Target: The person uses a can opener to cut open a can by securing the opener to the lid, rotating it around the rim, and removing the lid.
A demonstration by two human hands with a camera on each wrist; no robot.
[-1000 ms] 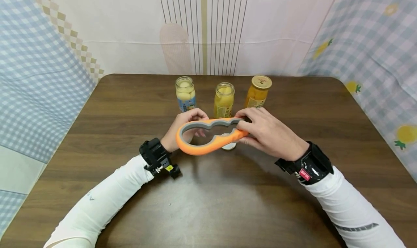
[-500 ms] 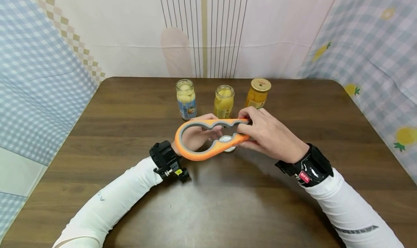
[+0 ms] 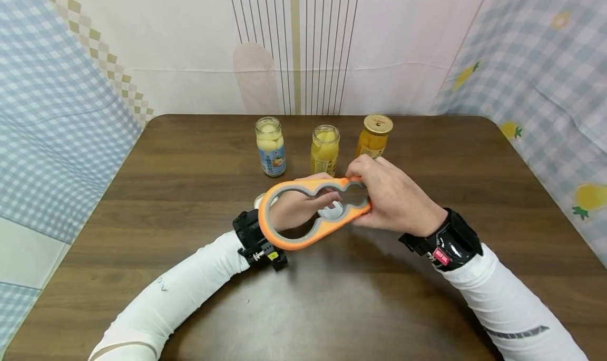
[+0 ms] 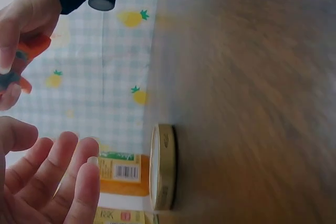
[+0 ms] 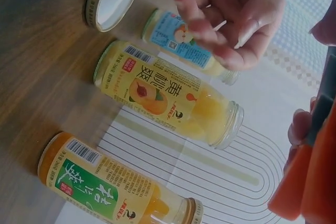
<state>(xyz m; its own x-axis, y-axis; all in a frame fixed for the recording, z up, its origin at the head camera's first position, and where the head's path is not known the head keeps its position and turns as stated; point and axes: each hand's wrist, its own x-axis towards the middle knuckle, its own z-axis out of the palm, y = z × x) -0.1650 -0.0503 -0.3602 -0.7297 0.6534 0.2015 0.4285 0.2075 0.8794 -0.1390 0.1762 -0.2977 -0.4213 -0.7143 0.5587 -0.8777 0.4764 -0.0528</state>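
Orange, grey-lined, plastic-looking loop tool (image 3: 327,227), held above the desk (image 3: 332,308) short of its far edge, should be light, stiff and non-slip inside, best taken by its narrow end, which the right grip (image 3: 398,200) pinches while the left grip (image 3: 293,209), loosely spread, holds nothing.

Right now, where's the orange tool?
Head view: the orange tool is central, its right end in the right hand, in front of the open yellow jar; left hand visible through the loop.
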